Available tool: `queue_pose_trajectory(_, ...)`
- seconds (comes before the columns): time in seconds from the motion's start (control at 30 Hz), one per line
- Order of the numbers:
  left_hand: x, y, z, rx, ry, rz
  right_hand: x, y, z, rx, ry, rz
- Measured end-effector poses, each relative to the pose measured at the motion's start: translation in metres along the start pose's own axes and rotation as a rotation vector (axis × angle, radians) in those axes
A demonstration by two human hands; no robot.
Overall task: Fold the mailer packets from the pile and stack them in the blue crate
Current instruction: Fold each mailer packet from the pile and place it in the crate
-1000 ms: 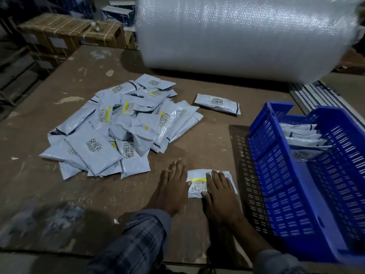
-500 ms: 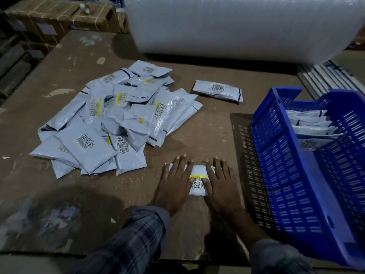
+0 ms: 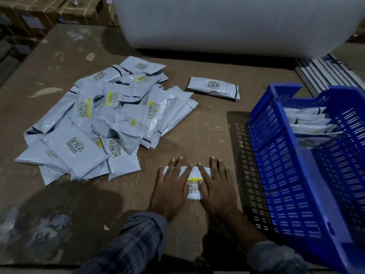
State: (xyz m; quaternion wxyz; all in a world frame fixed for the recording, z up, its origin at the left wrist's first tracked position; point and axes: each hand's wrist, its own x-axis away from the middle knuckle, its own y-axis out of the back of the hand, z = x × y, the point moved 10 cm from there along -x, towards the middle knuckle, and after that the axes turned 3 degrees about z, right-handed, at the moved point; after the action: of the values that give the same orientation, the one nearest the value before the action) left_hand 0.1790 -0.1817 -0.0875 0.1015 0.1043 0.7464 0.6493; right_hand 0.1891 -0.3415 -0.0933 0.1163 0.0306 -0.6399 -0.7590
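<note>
Folded mailer packet [image 3: 194, 181] flat beneath both hands [image 3: 194, 186].

A pile of mailer packets [image 3: 102, 123] is taking up the left half of the desk [image 3: 207, 123], spreading toward its left edge. One stray packet [image 3: 214, 88] is lying apart toward the far edge, leaving a bare lane between it and the pile. A big roll of bubble wrap [image 3: 227, 24] is blocking the whole far edge. The blue crate [image 3: 280, 175] is walling off the right edge, tilted, with folded packets [image 3: 310, 123] filling its far end; its near end is lying open. Bare desk is running along the near edge, left of the hands, and between pile and crate.
</note>
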Motion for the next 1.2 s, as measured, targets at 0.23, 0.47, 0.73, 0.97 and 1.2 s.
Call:
queue_pose_trajectory(0.23,-0.002,-0.004,0.001,-0.020,-0.018,0.034,0.000,-0.002,0.000,-0.001,-0.014,0.033)
queue_pose_trajectory(0.47,-0.003,-0.006,0.009,0.043,-0.012,0.079,0.013,0.006,-0.008,-0.083,-0.185,-0.014)
queue_pose_trajectory(0.73,0.003,0.002,0.011,0.063,0.028,0.037,0.010,0.007,0.002,0.013,-0.033,0.012)
queue_pose_trajectory(0.97,0.022,0.006,0.056,0.042,0.182,0.001,0.022,0.006,-0.018,0.023,-0.124,0.038)
queue_pose_trajectory(1.2,-0.002,0.014,0.010,-0.027,0.034,0.017,0.011,0.017,0.013,-0.092,0.040,-0.069)
